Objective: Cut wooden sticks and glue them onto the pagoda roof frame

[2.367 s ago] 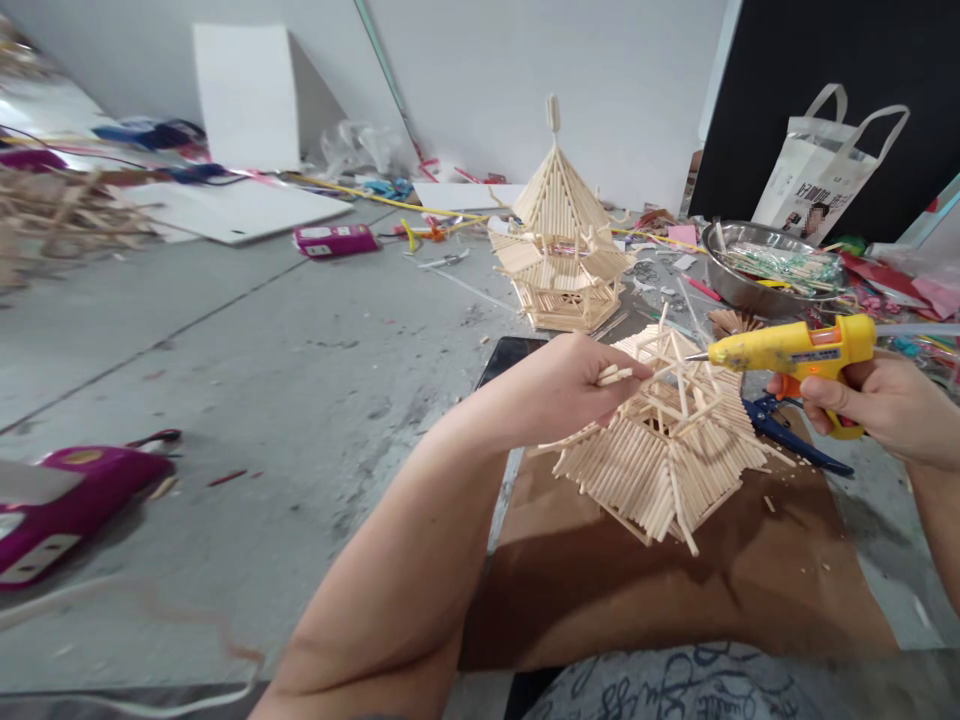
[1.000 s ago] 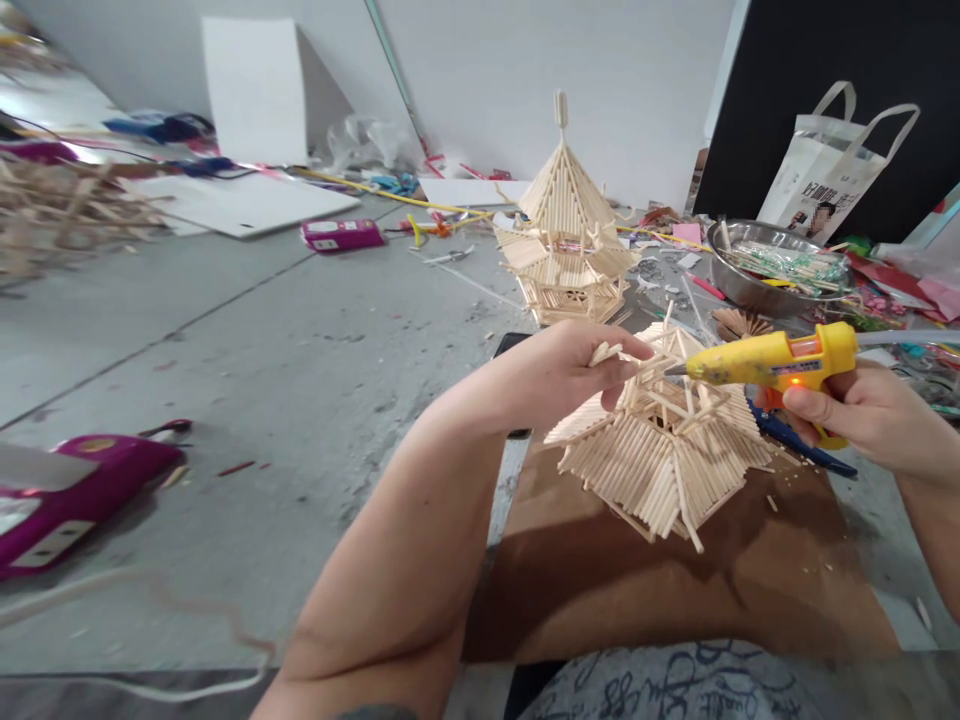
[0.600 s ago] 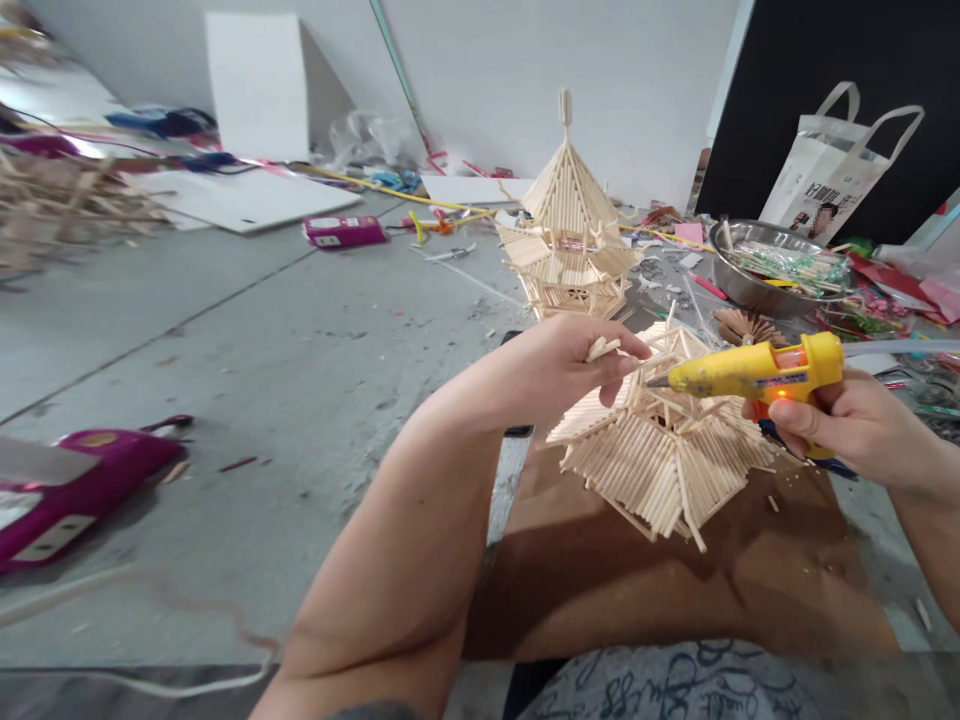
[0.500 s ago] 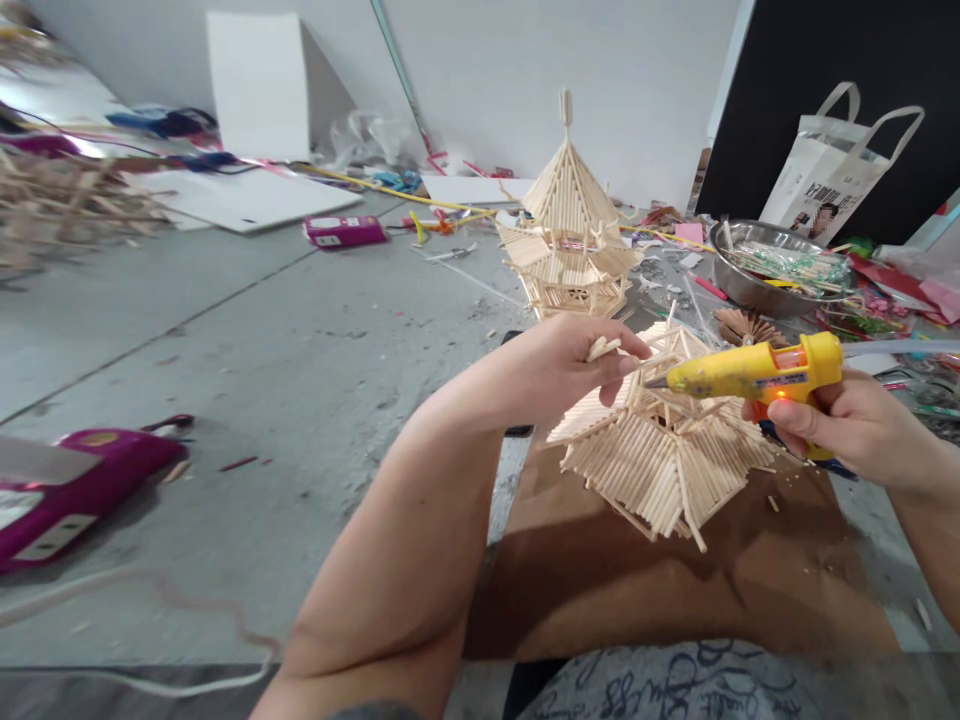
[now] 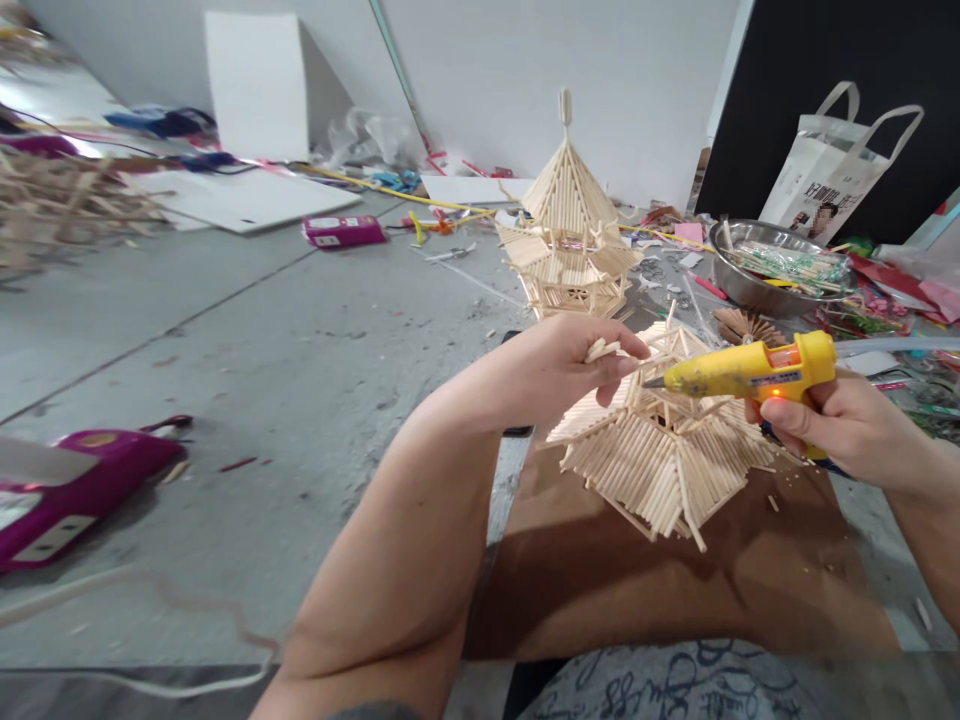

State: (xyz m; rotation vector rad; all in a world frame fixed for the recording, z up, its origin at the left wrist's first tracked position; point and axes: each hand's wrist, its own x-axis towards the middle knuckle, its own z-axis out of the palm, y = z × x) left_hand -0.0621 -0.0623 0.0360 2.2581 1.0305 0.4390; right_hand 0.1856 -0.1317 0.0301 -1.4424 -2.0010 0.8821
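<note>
My left hand is closed on several short wooden sticks; one thin stick is pinched at the fingertips, pointing right. Gripped in my right hand is a yellow glue gun with a lit orange light. Its dark nozzle is close to my left fingertips, over the top of a roof made of wooden sticks. Whether the nozzle touches a stick, I cannot tell. That roof rests on a brown board in front of me. Behind it stands a finished-looking tiered stick pagoda.
A metal bowl with wrapped sticks stands at the right, near a white bag. Two purple power strips lie to the left. A white cable crosses the lower left. Scraps litter the floor at the right.
The glue gun and my right hand have shifted very slightly left. My left hand and the stick roof stay where they were.
</note>
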